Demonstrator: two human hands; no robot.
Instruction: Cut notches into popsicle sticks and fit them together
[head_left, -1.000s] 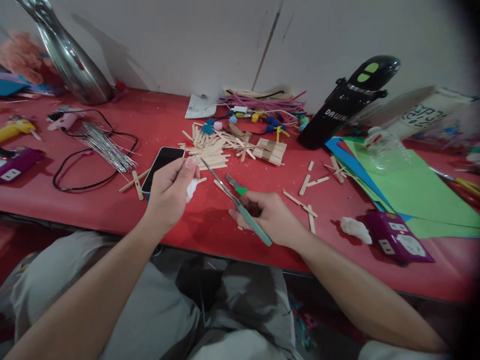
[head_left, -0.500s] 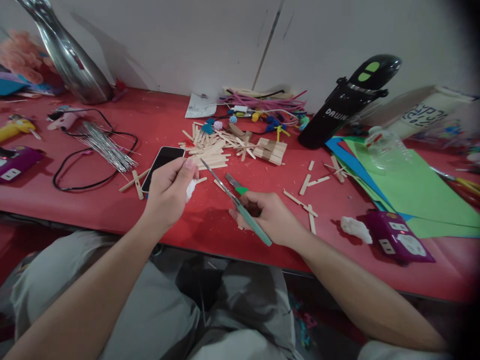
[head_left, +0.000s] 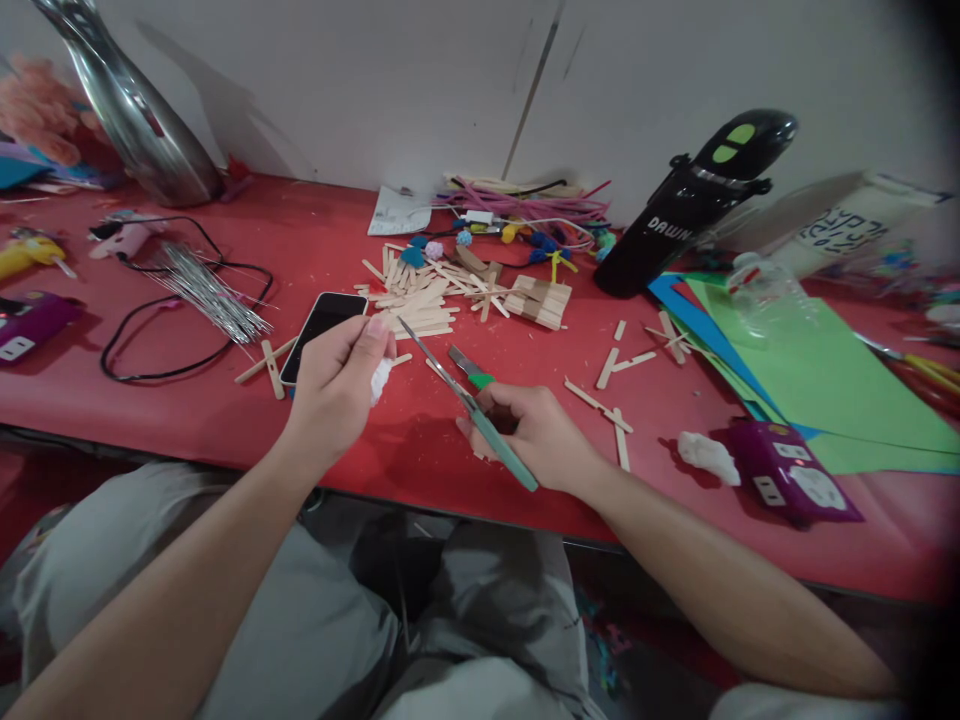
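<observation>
Thumb and forefinger of the left hand (head_left: 334, 385) press together just right of the phone (head_left: 324, 315), with a white wad (head_left: 381, 382) tucked beneath the fingers there; whether the tips pinch anything finer, I cannot tell. Farther right of the phone, the right hand (head_left: 544, 425) curls its fingers around a green-handled tool (head_left: 499, 440), its metal end angled toward the pinch. Good handling, I judge, wants a firm hold on the handle, the wad braced, and left fingertips clear of the metal point.

The left fingers (head_left: 370, 338) hold a white wad (head_left: 381, 382) near the green-handled tool (head_left: 504, 447) in the right fingers (head_left: 505, 394).
</observation>
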